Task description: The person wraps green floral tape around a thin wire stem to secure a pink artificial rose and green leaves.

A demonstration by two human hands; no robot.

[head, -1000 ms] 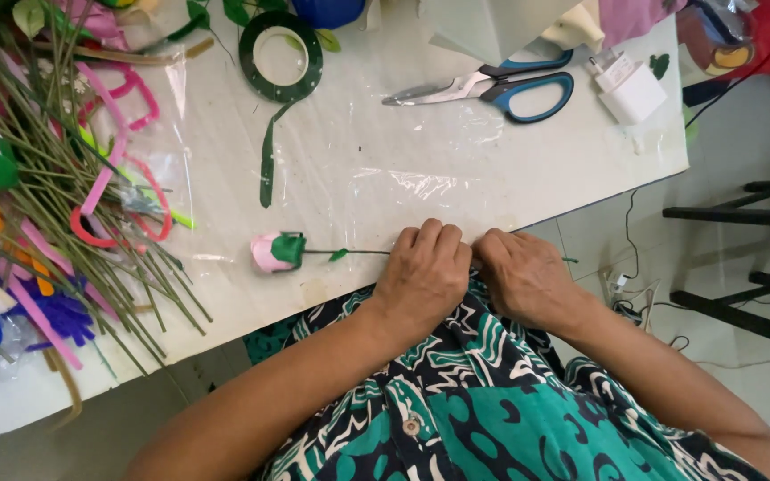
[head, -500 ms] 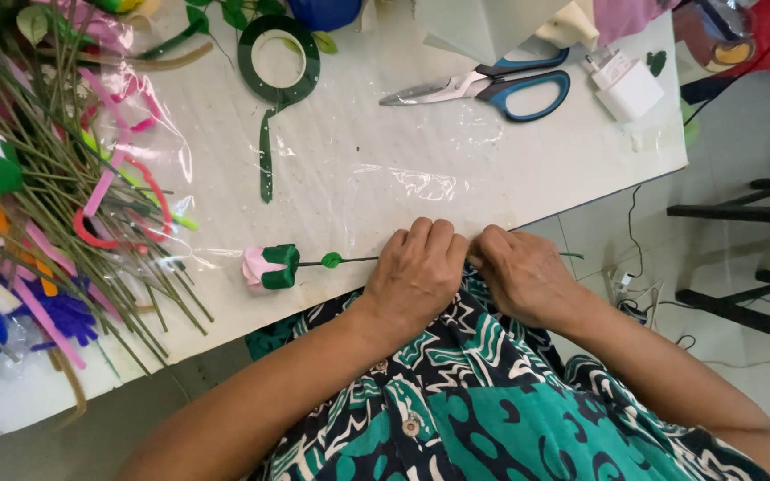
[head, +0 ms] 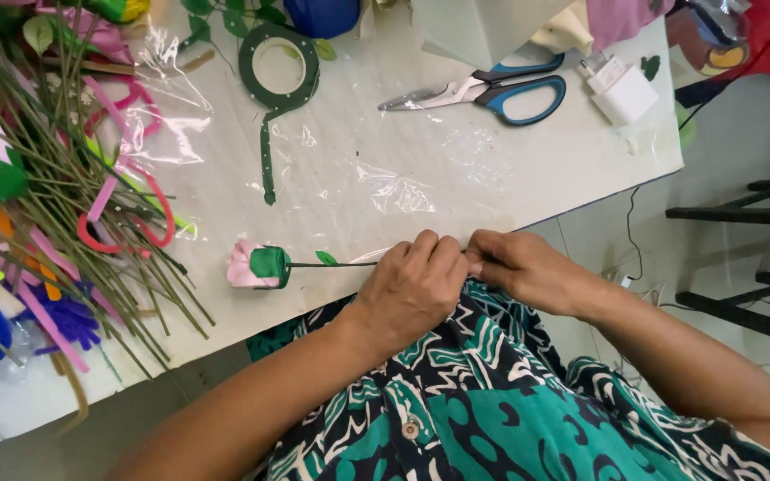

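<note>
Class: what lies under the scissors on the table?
The scissors lie on clear plastic sheeting spread over the white table. Pale paper covers one handle's top edge.

Table [head: 528, 151]: white top, covered with a clear plastic sheet [head: 394, 187] that wrinkles near the middle.
Flower [head: 260, 266]: pink bud with a green base and a thin green stem, lying near the front edge.
Tape roll [head: 279, 66]: dark green ring at the back, a loose strip trailing toward the front.
Scissors [head: 492, 89]: blue handles, blades pointing left, at the back right.
Charger [head: 622, 91]: small white block, just beside the scissors.
Stems [head: 91, 205]: a loose heap of thin green sticks on the left.
Pink strips [head: 131, 200]: curled among the sticks.
Blue scraps [head: 64, 316]: at the left front corner.
</note>
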